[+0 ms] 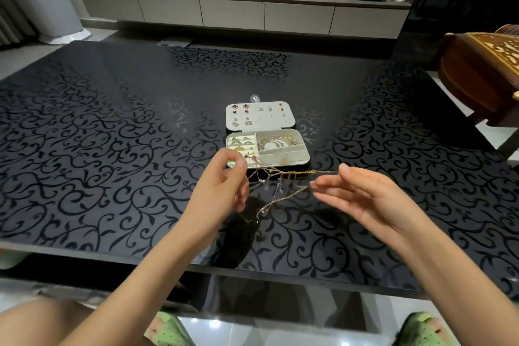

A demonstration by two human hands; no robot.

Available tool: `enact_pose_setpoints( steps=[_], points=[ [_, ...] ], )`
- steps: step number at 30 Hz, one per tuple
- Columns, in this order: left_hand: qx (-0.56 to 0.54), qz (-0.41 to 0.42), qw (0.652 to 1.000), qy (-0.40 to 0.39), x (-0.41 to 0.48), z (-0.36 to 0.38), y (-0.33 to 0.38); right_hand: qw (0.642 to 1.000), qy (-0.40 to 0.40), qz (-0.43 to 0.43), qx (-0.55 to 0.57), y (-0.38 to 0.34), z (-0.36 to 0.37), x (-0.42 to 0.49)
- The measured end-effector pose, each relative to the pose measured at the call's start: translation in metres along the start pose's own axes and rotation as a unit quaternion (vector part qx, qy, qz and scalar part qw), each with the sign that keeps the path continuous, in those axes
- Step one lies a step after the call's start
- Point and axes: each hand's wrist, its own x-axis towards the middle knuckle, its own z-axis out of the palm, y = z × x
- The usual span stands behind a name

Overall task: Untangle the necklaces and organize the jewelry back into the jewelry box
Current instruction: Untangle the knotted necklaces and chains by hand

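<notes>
Gold necklaces (281, 174) hang knotted — left hand (222, 185) pinches one end, right hand (368, 194) the other. The jewelry box (305, 147) already holds rings (241, 144).

The left hand (222, 185) and right hand (365, 194) are bare, forearms unsleeved. A pale green dotted slipper (168, 329) shows at six o'clock, a matching slipper (421, 330) at five o'clock.

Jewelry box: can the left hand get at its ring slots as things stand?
Probably not freely: the left hand is close to the jewelry box, but its fingers pinch the tangled necklaces, stretched to the right hand.
</notes>
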Motion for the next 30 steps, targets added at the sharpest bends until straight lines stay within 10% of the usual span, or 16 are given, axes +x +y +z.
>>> enact_pose_setpoints(
  steps=[10, 20, 30],
  points=[
    [0.128, -0.038, 0.991, 0.005, 0.002, -0.027, -0.021, 0.984, 0.069, -0.011, -0.164, 0.009, 0.002, -0.005],
    [0.219, -0.056, 0.971, 0.075, 0.008, -0.027, -0.04, 0.987, 0.042, 0.004, 0.154, 0.009, -0.01, -0.014],
    [0.329, -0.004, 0.937, 0.117, 0.004, -0.027, -0.044, 0.973, 0.137, -0.015, -0.183, 0.024, -0.01, -0.007]
  ],
)
